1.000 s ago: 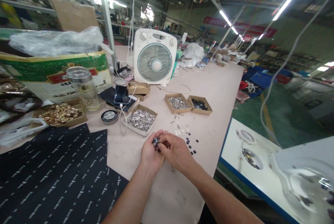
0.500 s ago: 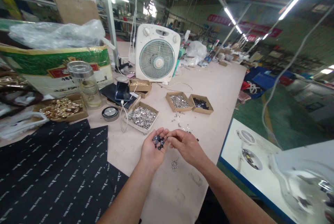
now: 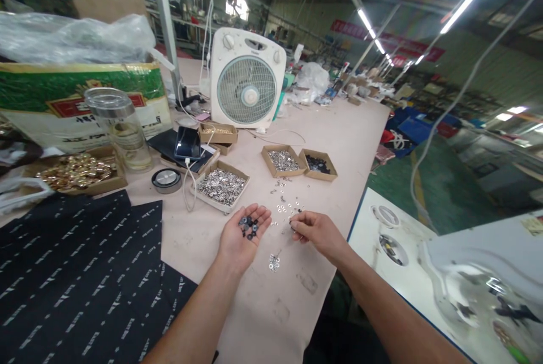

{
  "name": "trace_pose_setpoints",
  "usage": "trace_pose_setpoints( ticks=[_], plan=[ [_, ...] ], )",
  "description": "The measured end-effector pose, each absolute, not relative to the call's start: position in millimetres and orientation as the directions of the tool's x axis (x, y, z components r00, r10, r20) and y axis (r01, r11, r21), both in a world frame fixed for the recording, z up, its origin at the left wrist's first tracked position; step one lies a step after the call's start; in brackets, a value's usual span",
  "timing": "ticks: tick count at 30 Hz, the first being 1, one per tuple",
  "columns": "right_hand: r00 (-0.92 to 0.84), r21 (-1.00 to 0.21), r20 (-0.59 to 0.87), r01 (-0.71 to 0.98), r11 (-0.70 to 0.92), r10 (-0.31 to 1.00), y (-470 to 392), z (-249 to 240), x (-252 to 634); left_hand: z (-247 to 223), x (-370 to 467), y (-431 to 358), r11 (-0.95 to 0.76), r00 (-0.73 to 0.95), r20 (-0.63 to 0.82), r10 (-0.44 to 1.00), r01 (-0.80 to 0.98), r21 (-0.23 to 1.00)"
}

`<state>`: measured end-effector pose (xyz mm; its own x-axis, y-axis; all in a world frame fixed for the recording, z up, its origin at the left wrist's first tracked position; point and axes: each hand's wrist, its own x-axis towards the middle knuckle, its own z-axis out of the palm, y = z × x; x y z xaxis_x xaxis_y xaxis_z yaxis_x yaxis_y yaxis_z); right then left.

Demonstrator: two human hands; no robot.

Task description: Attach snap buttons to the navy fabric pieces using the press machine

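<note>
My left hand (image 3: pixel 237 242) is turned palm up over the table, fingers extended, carrying a small heap of black snap buttons (image 3: pixel 249 228) in its hollow. To its right, my right hand (image 3: pixel 316 231) is closed in a pinch at the fingertips. A small dark piece shows there, apparently a snap button (image 3: pixel 292 221), mostly hidden by the fingers. Loose silver snap parts (image 3: pixel 282 207) lie scattered on the table beyond the hands. Nearer me, between the forearms, sits a little cluster of silver rings (image 3: pixel 274 263).
Cardboard trays hold silver parts (image 3: pixel 223 186), more silver parts (image 3: pixel 283 160), black parts (image 3: pixel 317 164) and gold parts (image 3: pixel 80 170). A box fan (image 3: pixel 249 78) stands behind them. Left are a glass jar (image 3: pixel 131 143), a phone (image 3: pixel 187 143) and black printed fabric (image 3: pixel 76 279). A white machine (image 3: pixel 479 273) stands right.
My right hand has drawn away from the left palm to the right, over the table, still pinching. The left hand keeps the black snap buttons. The view has shifted slightly.
</note>
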<state>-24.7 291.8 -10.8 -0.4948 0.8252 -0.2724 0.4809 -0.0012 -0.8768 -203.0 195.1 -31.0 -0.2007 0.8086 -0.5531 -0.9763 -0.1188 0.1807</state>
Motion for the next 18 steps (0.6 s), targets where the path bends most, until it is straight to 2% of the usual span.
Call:
trace_pose_setpoints(
  ticks=[2,5,12,18],
  plan=[
    [-0.501,-0.816,-0.227,0.566,0.118,0.835,290.2,-13.6,-27.8,-31.3,-202.9,194.6,-0.117,-0.201,-0.548,0.812,-0.976,0.184],
    [-0.52,-0.756,-0.191,0.619,0.214,0.832,287.9,-16.2,-33.3,-30.7,-202.9,194.6,-0.115,-0.201,-0.549,0.811,-0.975,0.188],
    [-0.533,-0.677,-0.145,0.668,0.309,0.834,287.8,-18.2,-38.5,-30.4,-202.8,194.5,-0.114,-0.203,-0.55,0.81,-0.975,0.193],
    [-0.553,-0.562,-0.125,0.724,0.4,0.824,286.0,-19.2,-40.2,-28.6,-201.8,194.4,-0.112,-0.202,-0.542,0.816,-0.974,0.195]
  ],
)
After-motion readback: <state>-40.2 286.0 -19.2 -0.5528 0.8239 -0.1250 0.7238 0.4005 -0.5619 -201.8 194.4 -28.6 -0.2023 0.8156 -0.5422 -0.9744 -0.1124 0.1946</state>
